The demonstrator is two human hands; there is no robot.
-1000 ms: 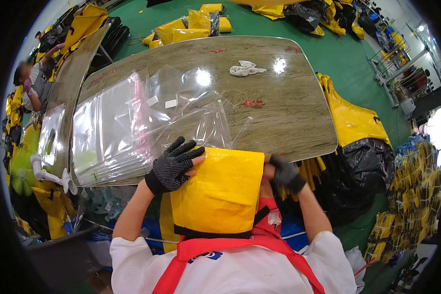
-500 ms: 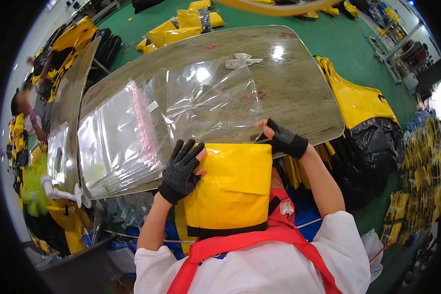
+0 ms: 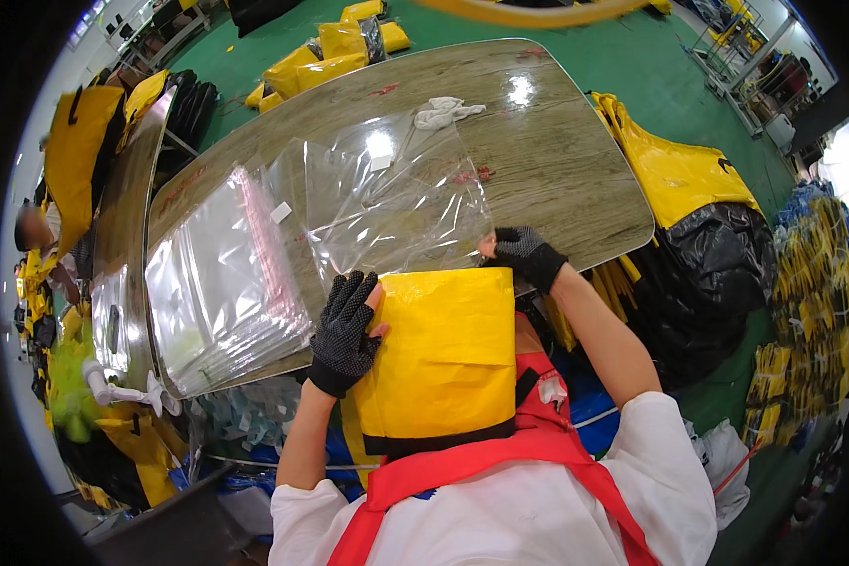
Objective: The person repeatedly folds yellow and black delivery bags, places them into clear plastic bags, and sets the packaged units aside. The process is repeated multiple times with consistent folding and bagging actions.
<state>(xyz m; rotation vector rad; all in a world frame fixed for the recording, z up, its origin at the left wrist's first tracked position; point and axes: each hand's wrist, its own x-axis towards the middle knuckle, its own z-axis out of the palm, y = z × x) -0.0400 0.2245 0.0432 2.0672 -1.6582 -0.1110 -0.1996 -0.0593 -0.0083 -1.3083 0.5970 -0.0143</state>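
Observation:
A folded yellow item (image 3: 439, 354) with a smooth coated surface and a black lower edge lies against my front, at the near edge of the table. My left hand (image 3: 342, 335), in a black dotted glove with bare thumb and index tips, grips its left edge. Just beyond its top edge a clear plastic bag (image 3: 387, 203) lies spread on the table. At that bag's near right corner, my gloved right hand (image 3: 526, 255) pinches the film between bare fingertips, above the yellow item's top right corner.
A stack of clear bags (image 3: 222, 283) with a pink strip lies left on the wood-look table (image 3: 566, 179). A white cloth (image 3: 446, 113) sits farther back. Yellow and black goods (image 3: 693, 179) hang at the right edge. A co-worker handles a yellow piece (image 3: 80, 156) at the far left.
My right hand has moved slightly left, its fingertips closer to the clear bag's corner. My left hand keeps its hold. At the far left the co-worker's yellow piece now hangs raised.

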